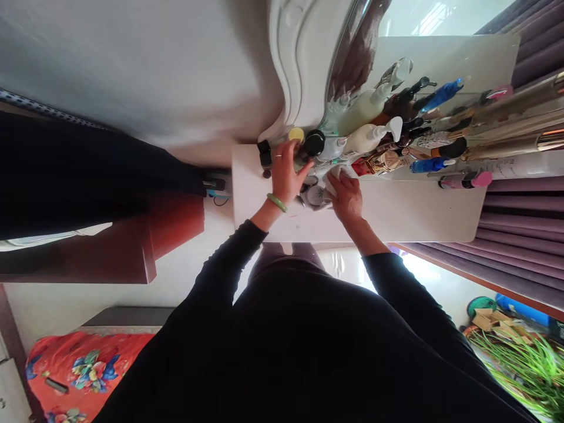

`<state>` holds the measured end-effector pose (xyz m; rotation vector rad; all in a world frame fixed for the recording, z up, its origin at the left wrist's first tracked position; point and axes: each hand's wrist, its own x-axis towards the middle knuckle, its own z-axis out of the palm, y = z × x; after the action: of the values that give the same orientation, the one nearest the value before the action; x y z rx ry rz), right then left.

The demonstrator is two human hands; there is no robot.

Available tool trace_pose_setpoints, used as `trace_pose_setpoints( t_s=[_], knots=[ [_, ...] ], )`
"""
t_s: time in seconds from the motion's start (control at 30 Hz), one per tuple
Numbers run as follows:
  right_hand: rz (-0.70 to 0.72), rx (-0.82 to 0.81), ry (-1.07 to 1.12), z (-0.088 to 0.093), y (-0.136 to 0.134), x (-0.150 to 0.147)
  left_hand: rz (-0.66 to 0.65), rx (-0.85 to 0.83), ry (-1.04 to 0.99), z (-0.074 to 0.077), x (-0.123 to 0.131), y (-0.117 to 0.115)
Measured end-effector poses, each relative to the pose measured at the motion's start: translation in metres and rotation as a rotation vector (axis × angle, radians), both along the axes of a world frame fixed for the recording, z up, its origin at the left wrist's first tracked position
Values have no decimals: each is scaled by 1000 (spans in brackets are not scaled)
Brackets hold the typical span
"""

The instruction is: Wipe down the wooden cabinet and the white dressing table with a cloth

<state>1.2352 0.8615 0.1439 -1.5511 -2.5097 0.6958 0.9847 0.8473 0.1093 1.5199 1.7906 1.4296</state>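
My left hand (285, 171), with a green bangle (277, 202) on the wrist and a ring on one finger, is closed around a bottle with a glossy black cap (311, 145). Its lower body is mostly hidden by my fingers. My right hand (346, 197) pinches a white cloth or tissue (337, 180) against the white tabletop (396, 214). Next to that hand lies a small round patterned item (315, 196), partly hidden by the cloth. White pump bottles (365, 140) stand just beyond my hands among many crowded cosmetics.
A white carved mirror frame (299, 53) rises behind the bottles. Blue bottles (440, 96), gold tubes (506, 106) and a pink-capped tube (462, 180) fill the far side. A red-brown seat (150, 226), dark fabric (88, 170) and purple curtains (524, 235) surround the table.
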Motion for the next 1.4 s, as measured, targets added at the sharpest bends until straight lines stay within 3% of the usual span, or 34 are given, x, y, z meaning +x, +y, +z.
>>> trace_pose_setpoints(
  t_s=[0.2, 0.33, 0.47, 0.6, 0.73, 0.93, 1.07, 1.27, 1.4],
  knots=[
    [-67, 5, -47, -3, -2, 30, 130, -37, -12, 20, 15, -38],
    [-73, 12, -29, -6, -4, 30, -144, -95, 20, 28, 52, -49],
    [-83, 8, 13, -12, -4, 27, -346, -153, 50, 32, 103, -19],
    [-173, -18, 18, -21, -2, 23, -371, -259, 64, 32, 147, 23],
    [-233, -50, -20, -29, 0, 22, -351, -363, 27, 33, 167, 46],
    [-214, -59, -30, -32, 0, 24, -307, -559, 54, 51, 170, 55],
    [-193, -43, -16, -31, 2, 25, -320, -558, 32, 54, 169, 53],
    [-141, -1, -95, -17, 9, 46, -310, -247, 9, 39, 139, 1],
    [-93, 52, -105, -6, 19, 54, -204, -220, -40, 29, 105, -36]
  ],
)
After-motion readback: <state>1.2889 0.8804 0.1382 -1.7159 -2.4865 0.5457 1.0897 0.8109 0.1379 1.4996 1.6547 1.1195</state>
